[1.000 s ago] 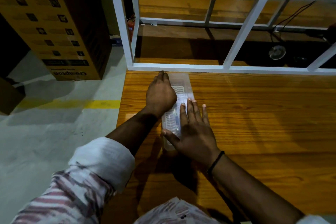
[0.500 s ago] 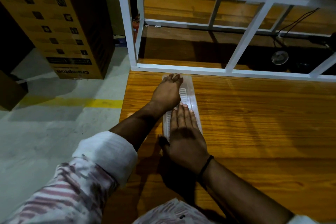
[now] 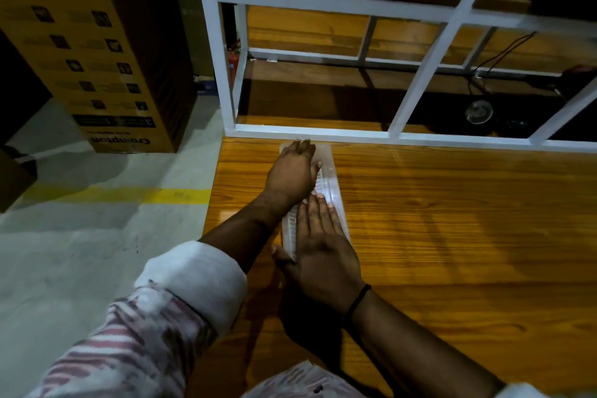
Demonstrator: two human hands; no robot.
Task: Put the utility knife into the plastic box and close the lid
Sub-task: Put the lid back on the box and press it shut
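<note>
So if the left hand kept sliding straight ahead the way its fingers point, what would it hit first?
Probably the white metal frame along the far edge of the wooden table. The left hand lies flat on the far end of the clear plastic box, fingers pointing at that rail; depth is uncertain.

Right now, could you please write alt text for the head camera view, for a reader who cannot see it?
Two bare hands press flat on a clear plastic box lying on a wooden table: the left hand on its far end, the right hand on its near end. A white metal frame stands just beyond the box, and a cardboard carton sits on the floor to the left.
</note>
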